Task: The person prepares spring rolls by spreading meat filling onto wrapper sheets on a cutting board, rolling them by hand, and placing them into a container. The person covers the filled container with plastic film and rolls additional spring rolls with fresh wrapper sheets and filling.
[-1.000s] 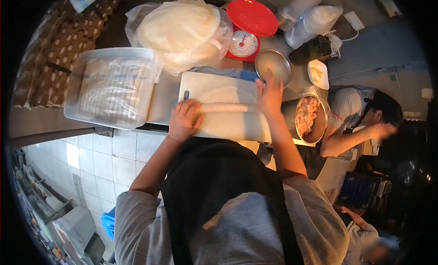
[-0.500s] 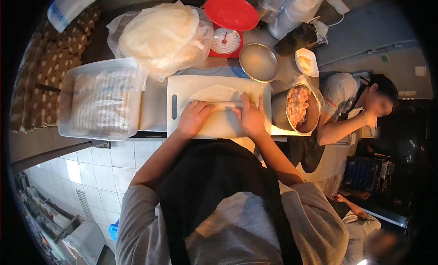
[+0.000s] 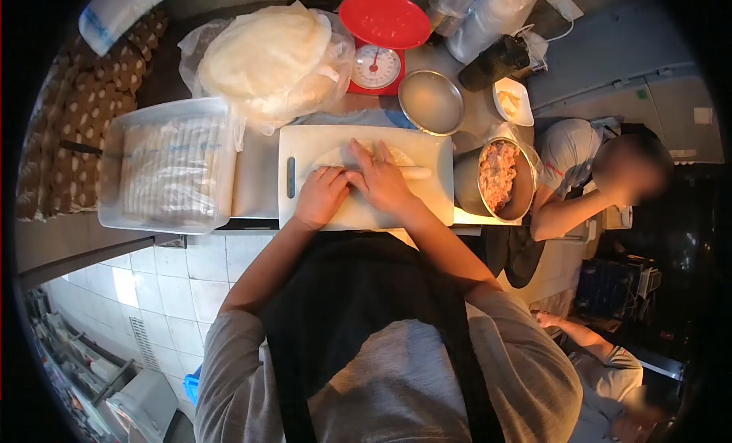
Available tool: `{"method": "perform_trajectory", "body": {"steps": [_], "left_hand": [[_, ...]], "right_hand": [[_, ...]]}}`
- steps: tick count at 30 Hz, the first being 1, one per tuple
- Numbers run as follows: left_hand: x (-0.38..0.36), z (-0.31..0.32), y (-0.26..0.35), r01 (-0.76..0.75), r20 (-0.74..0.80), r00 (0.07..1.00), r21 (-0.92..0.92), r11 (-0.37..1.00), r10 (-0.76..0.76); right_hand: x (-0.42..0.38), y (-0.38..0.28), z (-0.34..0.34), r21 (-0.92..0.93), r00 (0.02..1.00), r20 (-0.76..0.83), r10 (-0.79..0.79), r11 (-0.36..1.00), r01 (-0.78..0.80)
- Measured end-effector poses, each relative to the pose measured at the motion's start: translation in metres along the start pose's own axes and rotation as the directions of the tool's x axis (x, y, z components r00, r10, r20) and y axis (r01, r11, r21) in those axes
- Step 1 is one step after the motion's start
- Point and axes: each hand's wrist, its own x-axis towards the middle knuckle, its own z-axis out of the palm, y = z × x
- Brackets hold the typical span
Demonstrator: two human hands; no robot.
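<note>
A pale, partly rolled spring roll [image 3: 415,172] lies crosswise on a white cutting board [image 3: 435,207], with the rest of its thin wrapper [image 3: 328,159] spread flat behind it. My left hand [image 3: 320,199] has its fingers bent over the left end of the roll. Close beside it, my right hand [image 3: 383,185] reaches over the middle, fingers apart and stretched onto the wrapper. The roll's right end sticks out uncovered. Both palms hide the part between them.
Left stands a clear plastic tub [image 3: 107,184] of finished rolls under film. Behind are stacked wrappers [image 3: 267,50], a red scale [image 3: 385,20] and a metal bowl [image 3: 431,104]. At right, a metal pot [image 3: 465,187] holds minced filling [image 3: 497,176]; a co-worker [image 3: 568,153] sits beyond it.
My right hand has moved left from the roll's right end to its middle, next to my left hand. My left hand has barely moved. The co-worker's head has shifted slightly.
</note>
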Motion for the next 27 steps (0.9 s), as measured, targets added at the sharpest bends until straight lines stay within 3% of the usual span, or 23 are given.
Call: {"method": "perform_trajectory", "body": {"steps": [5,8,11,14,17,18,20,23,27], "left_hand": [[-0.001,0.0,0.001,0.019,0.015,1.0,0.01,1.0,-0.019],[-0.001,0.0,0.003,0.008,-0.016,1.0,0.036,0.999,-0.007],[0.002,-0.002,0.004,0.01,0.012,1.0,0.023,1.0,-0.011],[0.004,-0.002,-0.002,-0.021,0.051,0.999,0.056,0.998,0.018],[0.017,-0.006,-0.011,-0.003,0.129,0.992,0.007,1.0,0.002],[0.024,-0.008,-0.014,0.013,0.195,0.981,0.039,0.999,-0.021],[0.038,-0.013,-0.02,0.042,0.318,0.945,0.112,0.993,-0.075],[0.048,-0.008,-0.026,0.001,0.182,0.983,0.116,0.993,-0.022],[0.042,-0.001,-0.013,-0.035,0.14,0.99,0.053,0.998,0.027]], "right_hand": [[-0.037,0.022,-0.026,-0.174,0.987,-0.11,0.121,0.975,-0.139],[-0.044,0.021,-0.037,-0.204,0.961,-0.045,0.274,0.939,-0.277],[-0.031,0.013,-0.02,-0.168,0.984,0.0,0.178,0.97,-0.176],[-0.051,0.035,-0.029,-0.179,0.969,-0.105,0.224,0.954,-0.24],[-0.063,0.045,-0.064,-0.196,0.979,-0.094,0.181,0.961,-0.197],[-0.057,0.045,-0.066,-0.185,0.98,-0.2,0.01,0.982,-0.048],[-0.043,0.043,-0.065,-0.145,0.986,-0.134,-0.099,0.986,0.079],[-0.026,0.042,-0.052,-0.142,0.985,-0.081,-0.154,0.98,0.141],[-0.018,0.053,-0.038,-0.193,0.971,-0.104,-0.215,0.962,0.192]]}}
